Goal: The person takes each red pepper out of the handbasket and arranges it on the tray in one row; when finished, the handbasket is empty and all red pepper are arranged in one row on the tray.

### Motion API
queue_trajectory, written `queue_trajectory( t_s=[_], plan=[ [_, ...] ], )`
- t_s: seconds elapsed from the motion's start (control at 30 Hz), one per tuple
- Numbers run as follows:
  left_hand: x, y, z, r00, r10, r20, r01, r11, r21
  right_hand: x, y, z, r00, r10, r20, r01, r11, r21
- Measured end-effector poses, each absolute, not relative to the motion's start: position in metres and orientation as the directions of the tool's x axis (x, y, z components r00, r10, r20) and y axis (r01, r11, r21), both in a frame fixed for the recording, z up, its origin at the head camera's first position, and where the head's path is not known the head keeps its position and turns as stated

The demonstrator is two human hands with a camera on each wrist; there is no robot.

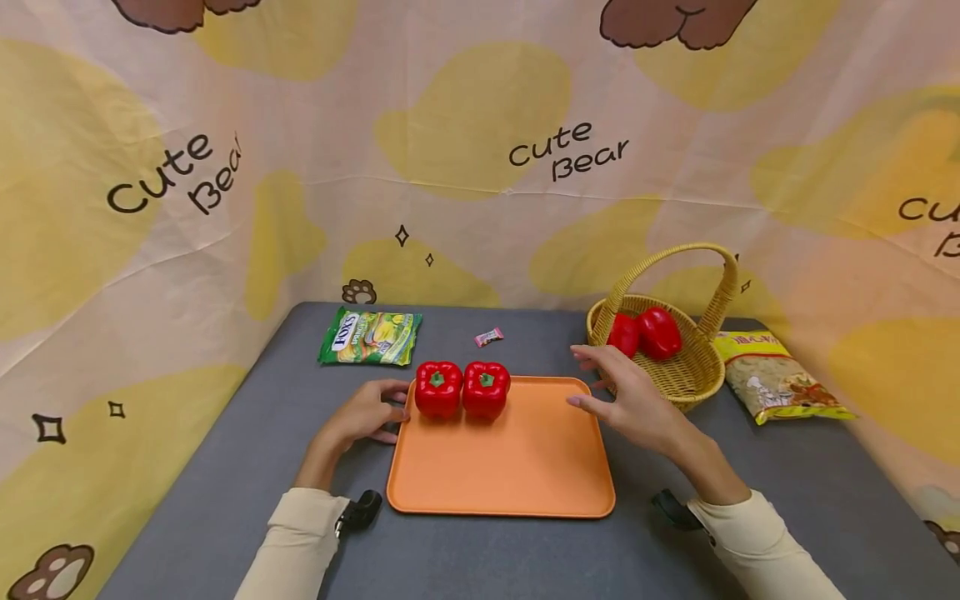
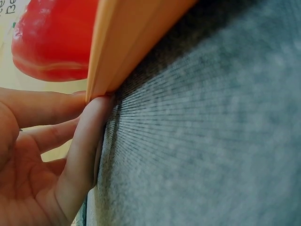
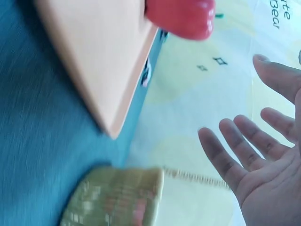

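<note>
The orange tray (image 1: 498, 471) is set on the grey table (image 1: 472, 554), its left rim pinched by the left hand (image 1: 369, 414) between thumb and finger. The right hand (image 1: 636, 402) is held near the tray's far right corner, fingers released and spread. Two red bell peppers (image 1: 438, 392) are placed side by side at the far left corner. Beyond, two more red peppers (image 1: 660, 333) are contained in the wicker basket (image 1: 696, 372).

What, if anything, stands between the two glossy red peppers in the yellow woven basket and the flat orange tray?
The yellow woven basket: its wall and rim separate the glossy red peppers from the flat orange tray. In the head view, the bare right hand covers part of the gap.
</note>
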State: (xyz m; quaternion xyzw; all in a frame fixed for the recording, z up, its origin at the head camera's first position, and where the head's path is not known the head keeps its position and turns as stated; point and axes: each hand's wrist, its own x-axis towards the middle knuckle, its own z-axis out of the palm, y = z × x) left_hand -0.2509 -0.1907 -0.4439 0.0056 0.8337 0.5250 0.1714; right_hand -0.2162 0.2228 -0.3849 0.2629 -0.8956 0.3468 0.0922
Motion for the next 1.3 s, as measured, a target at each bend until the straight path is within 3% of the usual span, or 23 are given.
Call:
queue_trajectory(
  t_s=[0.27,0.47,0.83,1.3],
  plan=[
    [-0.249,-0.191,-0.444,-0.942,0.192,-0.275,-0.164,0.452,0.877,-0.224,0.262,-0.379,-0.832,-0.362,0.420,-0.550,0.636,-0.542],
    [-0.249,-0.191,-0.445,-0.944,0.193,-0.269,-0.159,0.450,0.879,-0.240,0.284,-0.376,-0.859,-0.315,0.405,-0.505,0.657,-0.561],
    [-0.248,-0.191,-0.445,-0.945,0.187,-0.268,-0.162,0.444,0.881,-0.274,0.313,-0.359,-0.954,-0.248,0.166,-0.293,0.669,-0.683],
    [-0.249,-0.191,-0.446,-0.946,0.188,-0.265,-0.163,0.432,0.887,-0.311,0.325,-0.356,-0.955,-0.292,-0.052,-0.132,0.574,-0.809]
  ],
)
